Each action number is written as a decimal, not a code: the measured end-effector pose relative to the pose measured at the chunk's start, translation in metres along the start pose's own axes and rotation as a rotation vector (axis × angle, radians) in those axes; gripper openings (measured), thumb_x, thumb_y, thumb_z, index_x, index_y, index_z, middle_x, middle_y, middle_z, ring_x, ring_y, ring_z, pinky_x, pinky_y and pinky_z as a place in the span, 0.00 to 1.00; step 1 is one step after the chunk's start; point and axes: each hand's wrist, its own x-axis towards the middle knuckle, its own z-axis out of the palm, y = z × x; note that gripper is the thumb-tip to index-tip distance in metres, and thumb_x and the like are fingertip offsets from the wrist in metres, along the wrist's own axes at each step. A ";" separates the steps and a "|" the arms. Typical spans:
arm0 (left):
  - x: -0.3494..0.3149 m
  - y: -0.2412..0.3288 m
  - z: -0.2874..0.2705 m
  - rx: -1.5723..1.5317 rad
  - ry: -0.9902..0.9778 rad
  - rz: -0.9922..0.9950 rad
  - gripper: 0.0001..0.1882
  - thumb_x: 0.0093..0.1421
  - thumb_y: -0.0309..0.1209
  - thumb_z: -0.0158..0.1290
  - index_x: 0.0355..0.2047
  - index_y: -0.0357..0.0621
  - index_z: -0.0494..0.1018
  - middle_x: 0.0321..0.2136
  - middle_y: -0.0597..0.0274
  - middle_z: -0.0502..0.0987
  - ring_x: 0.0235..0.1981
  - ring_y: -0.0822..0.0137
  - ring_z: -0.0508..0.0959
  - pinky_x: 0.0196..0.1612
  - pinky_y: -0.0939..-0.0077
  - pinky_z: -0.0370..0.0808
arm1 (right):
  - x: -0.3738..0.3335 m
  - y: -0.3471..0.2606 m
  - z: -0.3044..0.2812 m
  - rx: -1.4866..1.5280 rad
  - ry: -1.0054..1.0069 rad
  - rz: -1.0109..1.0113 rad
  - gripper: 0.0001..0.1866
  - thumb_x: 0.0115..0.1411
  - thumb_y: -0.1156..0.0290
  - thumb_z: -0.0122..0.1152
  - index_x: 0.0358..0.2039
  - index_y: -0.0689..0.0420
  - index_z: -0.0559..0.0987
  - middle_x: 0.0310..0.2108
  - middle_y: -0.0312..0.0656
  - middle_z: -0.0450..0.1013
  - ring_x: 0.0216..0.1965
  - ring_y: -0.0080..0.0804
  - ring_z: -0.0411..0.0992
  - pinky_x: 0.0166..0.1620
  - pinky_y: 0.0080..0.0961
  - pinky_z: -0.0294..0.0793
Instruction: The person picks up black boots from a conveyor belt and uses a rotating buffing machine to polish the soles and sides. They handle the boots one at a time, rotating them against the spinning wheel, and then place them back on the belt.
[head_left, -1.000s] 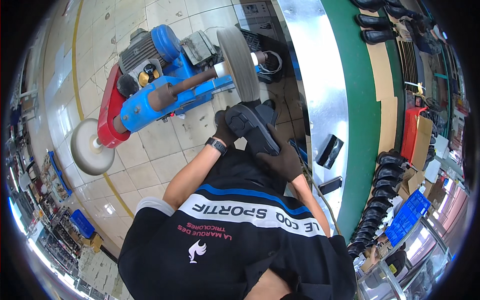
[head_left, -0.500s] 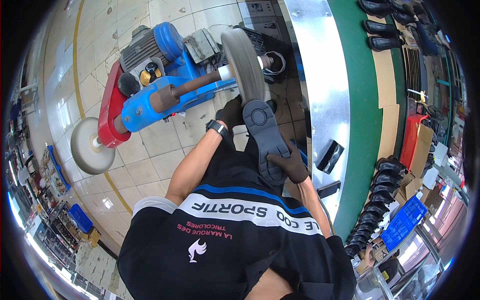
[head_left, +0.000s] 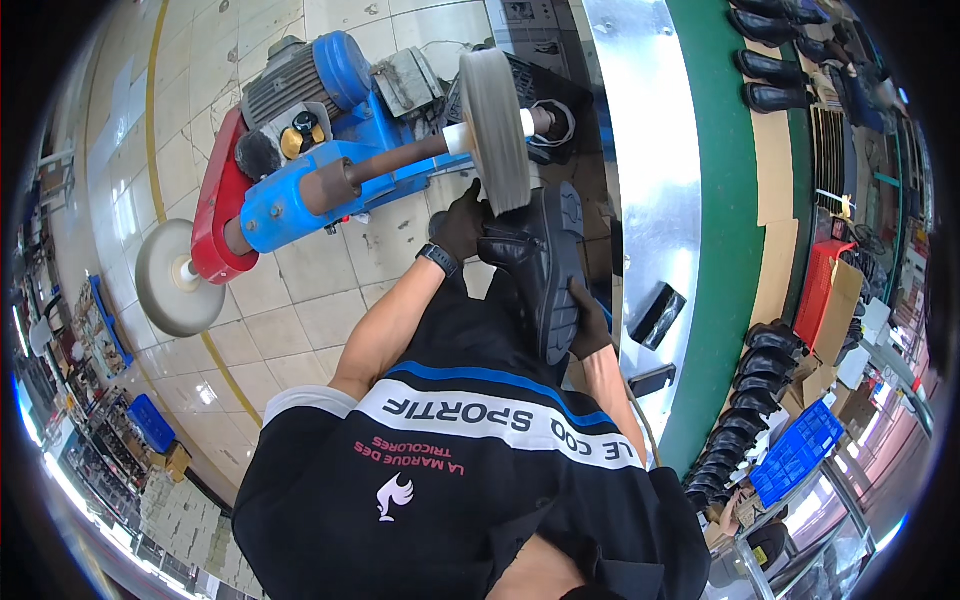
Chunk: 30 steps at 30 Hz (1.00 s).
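A black leather shoe (head_left: 522,262) is tilted on its side below a spinning-looking polishing wheel (head_left: 496,130), its dark treaded sole facing right. The wheel's lower rim meets or nearly meets the shoe's upper; the exact contact is hard to make out. My left hand (head_left: 460,228), in a dark glove, grips the shoe's left side near the wheel, some fingers hidden behind it. My right hand (head_left: 592,322), gloved as well, is closed round the sole's near end from the right. The wheel sits on a shaft of a blue machine (head_left: 290,205).
A second pale wheel (head_left: 180,278) and red guard (head_left: 222,215) stand at the machine's left. To my right runs a metal-topped bench (head_left: 655,190) with a black glossy block (head_left: 658,315) and a phone-like object (head_left: 652,380). Black shoes (head_left: 745,410) line the green surface beyond.
The shoe has been rolled in my hands: its sole faced up before and now faces right, showing the upper. My right hand has shifted to the sole's edge.
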 end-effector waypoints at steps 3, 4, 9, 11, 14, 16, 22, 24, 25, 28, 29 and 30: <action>0.005 0.004 -0.001 -0.510 0.008 -0.140 0.30 0.64 0.41 0.46 0.62 0.39 0.59 0.55 0.46 0.69 0.54 0.56 0.72 0.59 0.64 0.67 | 0.015 -0.007 -0.004 -0.317 0.045 -0.290 0.33 0.56 0.63 0.64 0.59 0.63 0.67 0.54 0.48 0.70 0.53 0.39 0.71 0.55 0.31 0.70; 0.007 0.007 -0.002 -0.603 0.007 -0.167 0.30 0.64 0.41 0.46 0.62 0.38 0.58 0.56 0.47 0.68 0.54 0.56 0.72 0.59 0.64 0.67 | 0.017 -0.010 0.006 -0.551 0.089 -0.518 0.33 0.56 0.64 0.63 0.60 0.63 0.67 0.55 0.49 0.69 0.54 0.39 0.70 0.56 0.31 0.68; 0.012 0.033 -0.001 -0.742 0.032 -0.229 0.32 0.65 0.43 0.45 0.64 0.38 0.55 0.59 0.48 0.65 0.56 0.58 0.70 0.60 0.67 0.66 | 0.014 -0.019 0.021 -0.967 0.182 -0.707 0.34 0.54 0.68 0.62 0.60 0.64 0.66 0.58 0.52 0.66 0.59 0.39 0.65 0.60 0.31 0.63; 0.010 0.050 0.003 -0.598 0.064 -0.204 0.33 0.65 0.44 0.44 0.65 0.37 0.54 0.61 0.49 0.64 0.57 0.58 0.70 0.61 0.67 0.66 | -0.004 -0.022 0.020 -0.971 0.157 -0.630 0.34 0.52 0.70 0.64 0.60 0.63 0.67 0.59 0.52 0.65 0.60 0.39 0.63 0.61 0.32 0.61; 0.004 0.045 0.004 -0.157 0.115 -0.097 0.32 0.60 0.39 0.50 0.63 0.41 0.59 0.58 0.47 0.67 0.57 0.56 0.69 0.62 0.64 0.64 | -0.012 -0.009 0.004 -0.840 0.229 -0.738 0.36 0.48 0.73 0.66 0.60 0.61 0.68 0.57 0.53 0.67 0.58 0.40 0.66 0.61 0.32 0.63; 0.003 0.025 0.004 -0.195 0.105 -0.093 0.31 0.58 0.36 0.51 0.61 0.43 0.61 0.55 0.46 0.70 0.57 0.54 0.69 0.62 0.62 0.63 | -0.001 -0.001 0.004 -0.990 0.228 -0.846 0.35 0.48 0.72 0.66 0.59 0.61 0.70 0.57 0.53 0.68 0.56 0.40 0.68 0.60 0.32 0.63; -0.009 -0.069 -0.006 -0.159 -0.167 -0.068 0.23 0.64 0.37 0.48 0.57 0.41 0.66 0.51 0.51 0.74 0.55 0.58 0.72 0.62 0.64 0.64 | 0.037 0.005 0.018 -0.943 0.115 -0.735 0.31 0.51 0.69 0.63 0.58 0.61 0.72 0.51 0.51 0.73 0.53 0.37 0.71 0.57 0.31 0.66; -0.025 -0.095 -0.002 -0.301 -0.042 -0.113 0.20 0.66 0.36 0.46 0.55 0.39 0.67 0.51 0.52 0.74 0.54 0.60 0.73 0.61 0.68 0.66 | 0.039 0.001 0.019 -0.858 0.093 -0.567 0.30 0.54 0.67 0.60 0.58 0.62 0.71 0.53 0.49 0.72 0.52 0.34 0.70 0.57 0.29 0.66; -0.024 -0.097 -0.001 -0.446 -0.029 -0.160 0.20 0.67 0.35 0.45 0.55 0.38 0.67 0.51 0.53 0.74 0.54 0.61 0.73 0.60 0.69 0.67 | 0.041 0.000 0.017 -0.809 0.096 -0.486 0.29 0.55 0.66 0.59 0.58 0.63 0.71 0.53 0.48 0.72 0.52 0.33 0.70 0.57 0.28 0.66; -0.020 -0.085 -0.005 -0.874 0.020 -0.301 0.20 0.69 0.36 0.42 0.56 0.37 0.66 0.50 0.55 0.75 0.51 0.65 0.75 0.56 0.71 0.71 | 0.062 0.000 0.013 -0.617 0.066 -0.481 0.28 0.60 0.62 0.53 0.58 0.64 0.71 0.52 0.45 0.73 0.50 0.30 0.71 0.56 0.25 0.66; -0.017 -0.076 -0.008 -0.959 0.014 -0.341 0.21 0.70 0.37 0.41 0.55 0.36 0.67 0.50 0.55 0.76 0.49 0.66 0.76 0.55 0.71 0.72 | 0.070 -0.002 0.015 -0.581 0.048 -0.466 0.27 0.61 0.61 0.53 0.57 0.64 0.72 0.51 0.45 0.73 0.49 0.29 0.71 0.56 0.25 0.66; -0.015 -0.067 -0.012 -1.044 0.010 -0.384 0.21 0.70 0.39 0.39 0.55 0.36 0.67 0.49 0.55 0.76 0.48 0.66 0.78 0.54 0.71 0.74 | 0.079 -0.003 0.018 -0.546 0.030 -0.451 0.27 0.62 0.59 0.52 0.56 0.64 0.72 0.50 0.45 0.73 0.49 0.28 0.71 0.55 0.24 0.66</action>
